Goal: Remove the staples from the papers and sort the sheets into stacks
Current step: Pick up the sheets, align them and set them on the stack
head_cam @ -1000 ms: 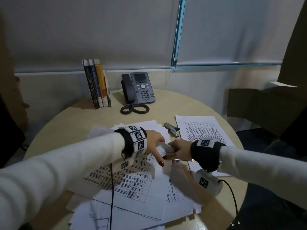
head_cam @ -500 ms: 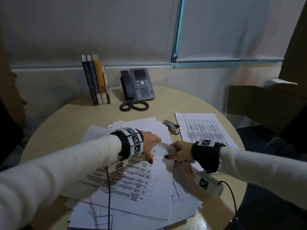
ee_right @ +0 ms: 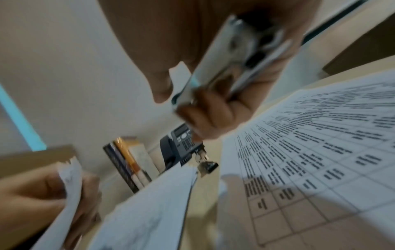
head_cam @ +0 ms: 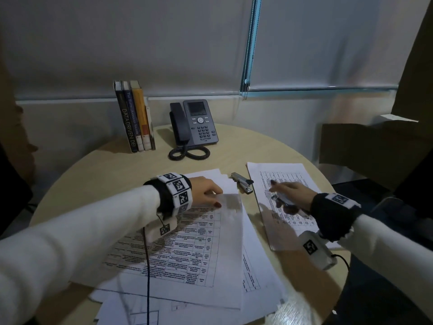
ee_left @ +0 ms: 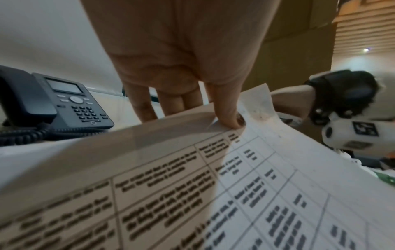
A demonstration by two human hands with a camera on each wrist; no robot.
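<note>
Head view: the round worktop [head_cam: 269,146] is seen with two paper groups on it. A loose, overlapping pile of printed sheets [head_cam: 187,254] is spread from the centre to the near edge; a separate sheet with a table of text [head_cam: 290,177] lies towards the right edge, apart from the pile. Between the two, a stapler [head_cam: 242,186] is laid on the bare surface.

The left hand [head_cam: 205,191] is held at the far corner of the top sheet; in the left wrist view that corner is seen pinched and slightly lifted between thumb and fingers. The right hand [head_cam: 289,194] is held over the right-hand sheet with its fingers curled round a small metal tool [ee_right: 230,62], judged to be a staple remover; blur prevents certainty. Whether a staple is caught in it cannot be told.

As to progress, one sheet appears to have been sorted to the right, while most of the paper is left unsorted in the central pile, so the task is judged to be at an early stage. Which sheets remain stapled cannot be made out.

No containers are seen on the worktop. At the far edge, three upright books [head_cam: 134,118] and a desk phone [head_cam: 194,124] are stood.
</note>
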